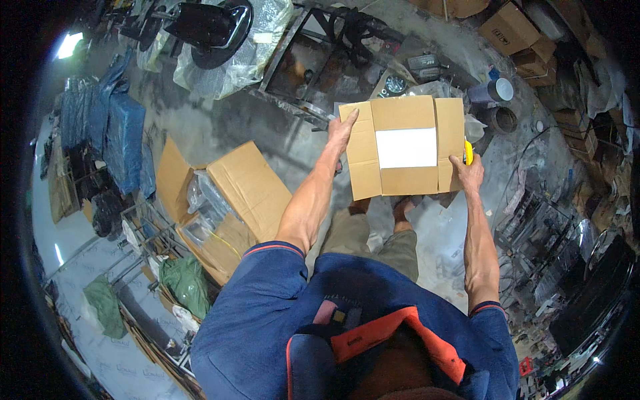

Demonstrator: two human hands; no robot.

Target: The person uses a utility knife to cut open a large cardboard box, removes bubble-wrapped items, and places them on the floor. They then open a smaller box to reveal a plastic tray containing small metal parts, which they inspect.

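Note:
Both my hands hold a creased cardboard piece (403,112) out in front of me, above my feet. In its middle shows a bright white rectangle (407,148); whether that is paper or a gap onto something white, I cannot tell. My left hand (341,132) is closed on the left edge, thumb on top. At the lower right edge my right hand (471,175) pinches the cardboard with its thumb. A yellow tool (469,153), like a utility knife handle, sticks up by the right fingers, seemingly held in the same hand. The undersides of the fingers are hidden.
An open cardboard box (250,190) with clear plastic stands at left. Blue-wrapped panels (125,140) and green bags (185,285) lie farther left. Beyond are a metal frame (293,50) and a plastic-covered black machine (210,33). Cartons (510,30) and metal parts crowd the right.

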